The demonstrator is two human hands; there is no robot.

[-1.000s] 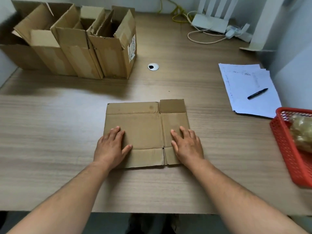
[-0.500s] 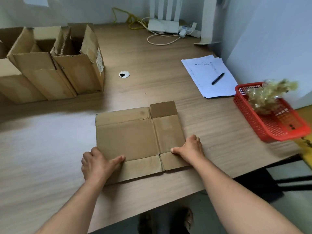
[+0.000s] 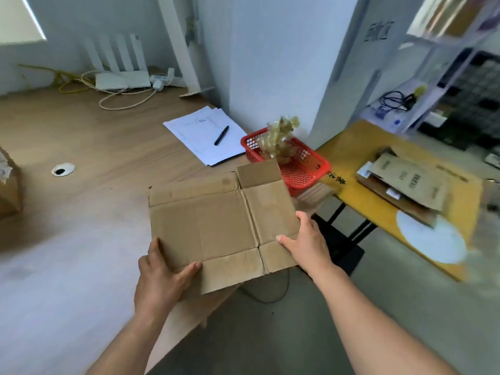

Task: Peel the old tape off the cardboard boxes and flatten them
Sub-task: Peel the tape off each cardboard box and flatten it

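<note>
Flattened brown cardboard box (image 3: 216,228) is being held over the near-right corner of the wooden table (image 3: 94,147), with its long axis running roughly 9-to-3. Left hand (image 3: 162,277) is gripping its 7 o'clock corner, thumb on top. Right hand (image 3: 308,244) is gripping the 4 o'clock edge. Pile of flattened brown cardboard (image 3: 405,185) is lying at 2 o'clock on the yellow table (image 3: 351,147), well apart, right hand nearer. Likely heading there next.

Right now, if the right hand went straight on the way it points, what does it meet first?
The right hand points up-left, so first the flattened box it grips by the right edge. Beyond that the line heads toward the papers on the desk, though depth is unclear.
</note>
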